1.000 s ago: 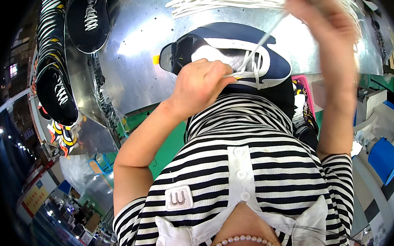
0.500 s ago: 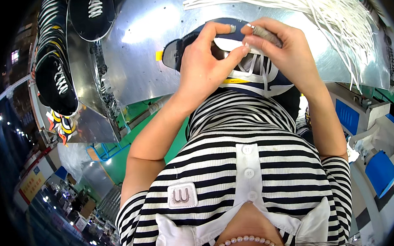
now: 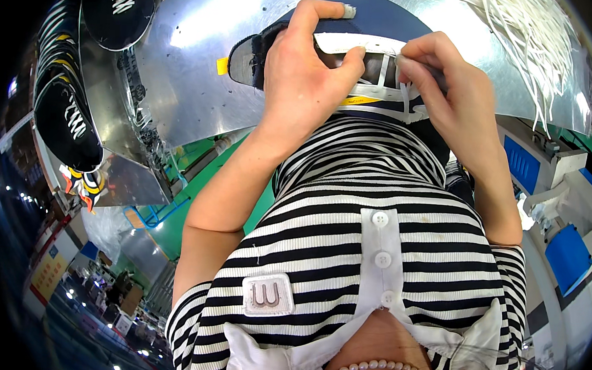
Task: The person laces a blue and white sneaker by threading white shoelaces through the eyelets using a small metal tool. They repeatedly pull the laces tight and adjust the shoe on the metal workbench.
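Observation:
A navy shoe (image 3: pixel 381 17) with a white-lined opening lies on its side against my striped shirt, at the near edge of the metal table. My left hand (image 3: pixel 299 83) grips it, the index finger on the navy side and the thumb at the white eyelet edge. At the right end of the eyelet rows, my right hand (image 3: pixel 454 89) pinches a white shoelace (image 3: pixel 405 105) that runs through the eyelets. Its tip is hidden by my fingers. Finger wraps cover parts of both hands.
A heap of loose white laces (image 3: pixel 514 46) spreads over the far right of the metal table (image 3: pixel 179 96). At the left, laced black shoes (image 3: pixel 118 4) stand on a rack with several more shoes stacked on their sides. Grey and blue equipment (image 3: pixel 569 259) is at the right.
My right hand has moved slightly down and right, its fingers now pinching closer to the eyelets. The shoe has tilted so that more of its navy side shows.

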Action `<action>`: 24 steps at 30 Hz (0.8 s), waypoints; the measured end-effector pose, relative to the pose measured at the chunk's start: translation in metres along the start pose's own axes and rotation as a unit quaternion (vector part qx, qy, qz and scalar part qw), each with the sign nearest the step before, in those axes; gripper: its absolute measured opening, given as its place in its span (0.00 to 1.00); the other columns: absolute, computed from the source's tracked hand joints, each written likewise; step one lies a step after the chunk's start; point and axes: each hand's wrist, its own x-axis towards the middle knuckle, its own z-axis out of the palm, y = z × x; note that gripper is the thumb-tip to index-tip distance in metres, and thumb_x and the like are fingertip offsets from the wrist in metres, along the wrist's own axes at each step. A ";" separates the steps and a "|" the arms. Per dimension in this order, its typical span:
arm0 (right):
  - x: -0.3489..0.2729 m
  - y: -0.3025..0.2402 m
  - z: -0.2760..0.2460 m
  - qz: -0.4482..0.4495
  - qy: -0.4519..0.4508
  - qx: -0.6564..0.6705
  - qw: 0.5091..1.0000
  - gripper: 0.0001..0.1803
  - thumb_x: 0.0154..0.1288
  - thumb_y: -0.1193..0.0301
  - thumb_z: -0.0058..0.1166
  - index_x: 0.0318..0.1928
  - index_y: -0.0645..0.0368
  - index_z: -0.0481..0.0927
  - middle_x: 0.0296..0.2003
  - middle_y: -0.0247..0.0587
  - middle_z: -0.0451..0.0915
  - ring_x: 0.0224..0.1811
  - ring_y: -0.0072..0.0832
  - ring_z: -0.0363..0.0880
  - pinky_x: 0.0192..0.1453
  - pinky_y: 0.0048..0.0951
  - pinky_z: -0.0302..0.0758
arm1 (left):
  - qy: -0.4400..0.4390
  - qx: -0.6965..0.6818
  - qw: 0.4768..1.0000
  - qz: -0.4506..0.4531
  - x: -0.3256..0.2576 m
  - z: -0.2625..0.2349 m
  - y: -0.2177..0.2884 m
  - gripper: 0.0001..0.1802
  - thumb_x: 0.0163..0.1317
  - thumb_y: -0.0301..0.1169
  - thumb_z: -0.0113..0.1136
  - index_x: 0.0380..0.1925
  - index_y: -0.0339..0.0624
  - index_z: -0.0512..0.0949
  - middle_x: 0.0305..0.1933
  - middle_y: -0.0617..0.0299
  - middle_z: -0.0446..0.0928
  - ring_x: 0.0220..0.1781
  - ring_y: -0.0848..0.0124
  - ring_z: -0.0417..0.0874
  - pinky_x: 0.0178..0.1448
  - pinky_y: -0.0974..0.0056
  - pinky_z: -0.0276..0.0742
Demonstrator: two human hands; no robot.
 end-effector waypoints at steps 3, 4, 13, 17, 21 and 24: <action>0.006 0.002 0.004 -0.005 0.005 -0.028 1.000 0.07 0.68 0.68 0.56 0.41 0.57 0.75 0.28 0.40 0.84 0.29 0.37 0.84 0.33 0.33 0.76 | -0.024 0.022 0.999 0.015 0.001 -0.001 0.002 0.23 0.57 0.20 0.65 0.53 0.36 0.70 0.39 0.57 0.83 0.37 0.78 0.83 0.39 0.75 0.78; 0.007 0.001 0.005 -0.006 0.006 -0.036 0.999 0.07 0.68 0.67 0.56 0.41 0.56 0.75 0.27 0.40 0.84 0.28 0.37 0.84 0.32 0.34 0.76 | -0.022 0.013 1.000 0.016 0.001 -0.001 0.000 0.23 0.57 0.20 0.65 0.53 0.36 0.71 0.38 0.58 0.82 0.35 0.80 0.82 0.38 0.75 0.77; 0.030 -0.006 0.028 -0.114 0.056 -0.254 0.959 0.11 0.65 0.67 0.58 0.42 0.54 0.71 0.23 0.43 0.80 0.26 0.41 0.81 0.28 0.38 0.74 | 0.007 0.061 0.997 0.047 0.001 0.004 0.007 0.20 0.56 0.21 0.60 0.51 0.35 0.72 0.17 0.59 0.74 0.18 0.68 0.76 0.28 0.63 0.71; 0.004 -0.013 -0.018 -0.035 0.072 -0.171 0.982 0.09 0.63 0.69 0.59 0.40 0.57 0.75 0.26 0.40 0.83 0.27 0.38 0.83 0.28 0.32 0.76 | -0.040 -0.129 0.988 -0.070 0.010 -0.010 0.009 0.29 0.59 0.20 0.64 0.61 0.35 0.68 0.42 0.56 0.80 0.41 0.75 0.79 0.48 0.70 0.76; -0.006 0.001 -0.028 0.087 0.063 0.004 0.994 0.12 0.64 0.63 0.62 0.42 0.55 0.79 0.27 0.40 0.83 0.26 0.37 0.82 0.29 0.33 0.74 | -0.005 -0.148 0.986 -0.082 0.018 -0.003 0.013 0.26 0.58 0.19 0.64 0.58 0.34 0.69 0.42 0.52 0.81 0.45 0.71 0.83 0.49 0.68 0.79; -0.001 0.032 0.001 0.000 0.134 -0.131 0.982 0.17 0.61 0.56 0.65 0.38 0.55 0.79 0.22 0.35 0.80 0.23 0.32 0.81 0.26 0.30 0.73 | -0.046 -0.223 0.968 -0.109 0.028 -0.005 0.021 0.26 0.59 0.19 0.63 0.58 0.33 0.69 0.40 0.52 0.83 0.46 0.70 0.83 0.50 0.67 0.79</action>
